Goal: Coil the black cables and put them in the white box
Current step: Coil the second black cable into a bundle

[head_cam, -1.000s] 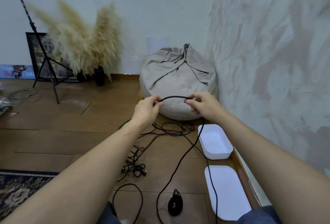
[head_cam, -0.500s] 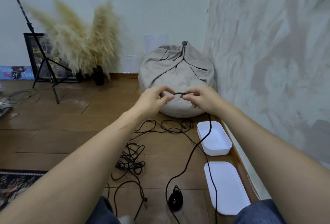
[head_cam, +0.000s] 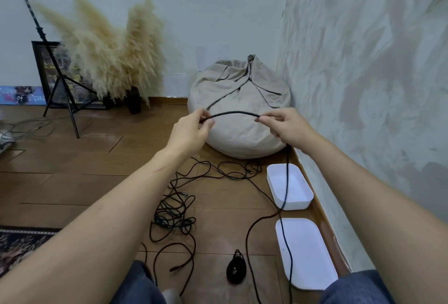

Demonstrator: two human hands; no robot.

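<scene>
Leftmost, at the lower edge of the frame, lies a corner of a patterned rug [head_cam: 19, 243] on the wooden floor [head_cam: 72, 182]. Above it, at the upper left, a black tripod stand [head_cam: 61, 80] rises in front of a framed picture [head_cam: 42, 61] that leans on the wall, with pampas grass [head_cam: 109, 61] in a dark vase [head_cam: 133, 100] just beside it.

Toward the middle, the left hand [head_cam: 191, 129] is raised, thumb and fingers pinched on one end of a short arc of black cable [head_cam: 232, 113]. Below that arm a tangle of cables [head_cam: 174, 211] is spread over the floor, and a small coiled black bundle [head_cam: 236, 269] lies near the lower centre. Behind the arc sits a beige bean bag [head_cam: 242, 85] in the corner.

The right hand [head_cam: 283, 126] pinches the other end of the arc. From it the cable drops straight down, passes in front of the open white box [head_cam: 294, 204] and runs on toward the bottom edge — one strand crossing the white lid [head_cam: 312, 262], another curving left of it. Box and lid lie on the floor close to the textured wall [head_cam: 363, 61] at the right.
</scene>
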